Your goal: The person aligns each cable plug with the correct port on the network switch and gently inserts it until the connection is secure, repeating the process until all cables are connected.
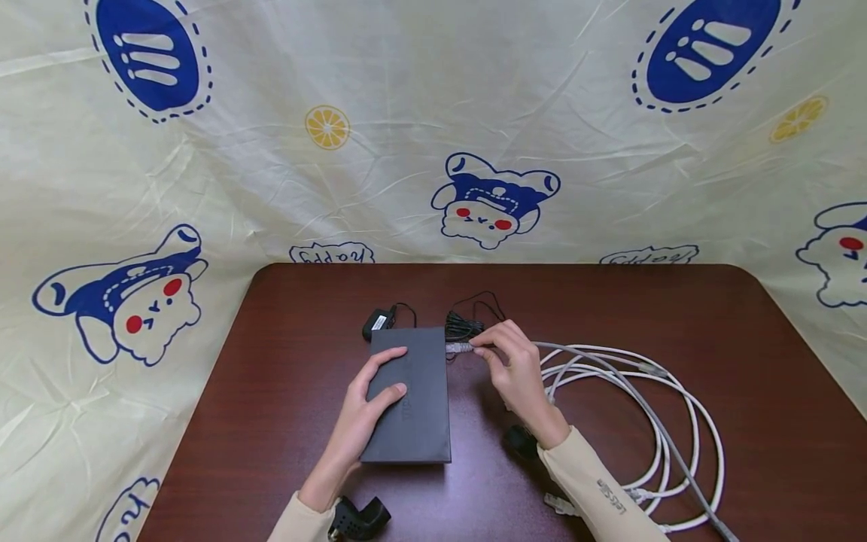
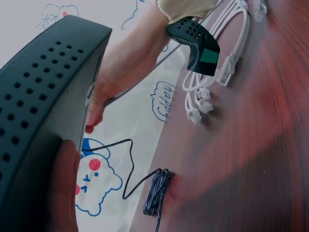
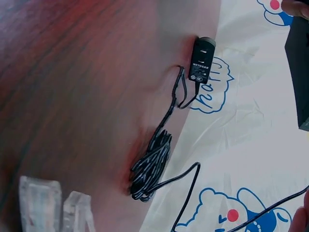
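The left hand (image 1: 362, 406) grips the black box (image 1: 425, 410) from its left side, thumb and one finger spread across the top, the other fingers largely hidden. The box's long axis runs near to far. The right hand (image 1: 515, 369) pinches the gray cable (image 1: 630, 385) between thumb and fingertip, just behind its plug (image 1: 457, 348), which points left, crosswise to the box, at the far part of its right edge; how deeply it sits cannot be told. The right hand is nearer that edge, with the coiled white cables (image 1: 711, 436) farther right.
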Action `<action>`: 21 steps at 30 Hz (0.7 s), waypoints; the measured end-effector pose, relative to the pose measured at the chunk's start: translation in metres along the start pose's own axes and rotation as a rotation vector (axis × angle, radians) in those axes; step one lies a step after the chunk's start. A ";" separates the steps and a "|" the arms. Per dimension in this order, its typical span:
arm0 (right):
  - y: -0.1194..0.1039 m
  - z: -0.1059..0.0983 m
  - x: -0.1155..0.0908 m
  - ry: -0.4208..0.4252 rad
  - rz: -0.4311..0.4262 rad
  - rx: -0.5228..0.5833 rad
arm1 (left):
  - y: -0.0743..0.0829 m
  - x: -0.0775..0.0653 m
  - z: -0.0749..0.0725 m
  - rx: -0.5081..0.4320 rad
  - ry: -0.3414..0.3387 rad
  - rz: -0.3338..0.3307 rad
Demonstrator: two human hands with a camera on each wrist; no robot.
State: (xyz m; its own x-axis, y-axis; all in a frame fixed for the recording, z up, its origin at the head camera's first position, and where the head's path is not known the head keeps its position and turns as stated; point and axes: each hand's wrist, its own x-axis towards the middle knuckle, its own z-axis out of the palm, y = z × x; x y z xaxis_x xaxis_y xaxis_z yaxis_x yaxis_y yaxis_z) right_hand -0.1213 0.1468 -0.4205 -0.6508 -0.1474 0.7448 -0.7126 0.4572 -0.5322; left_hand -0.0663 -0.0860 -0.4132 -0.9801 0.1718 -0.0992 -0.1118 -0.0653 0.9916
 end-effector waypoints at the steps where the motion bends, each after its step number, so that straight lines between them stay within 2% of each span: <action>1: 0.000 0.000 0.001 0.003 -0.003 0.008 | 0.000 0.000 0.000 -0.002 -0.005 -0.002; 6: 0.001 0.000 0.003 0.002 -0.018 0.016 | 0.001 0.002 0.000 -0.004 -0.002 0.003; 12: 0.003 -0.001 0.003 -0.018 -0.021 -0.023 | 0.002 0.005 0.000 -0.014 0.018 0.015; 21: 0.003 -0.005 -0.002 -0.064 0.020 -0.060 | -0.001 0.005 0.000 -0.037 0.034 0.027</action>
State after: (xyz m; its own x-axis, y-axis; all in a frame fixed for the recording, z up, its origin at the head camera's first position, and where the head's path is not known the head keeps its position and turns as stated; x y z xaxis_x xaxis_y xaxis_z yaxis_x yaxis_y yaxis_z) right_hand -0.1210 0.1530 -0.4220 -0.6816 -0.1922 0.7061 -0.6834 0.5121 -0.5203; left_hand -0.0714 -0.0849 -0.4148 -0.9878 0.1364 -0.0754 -0.0903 -0.1060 0.9903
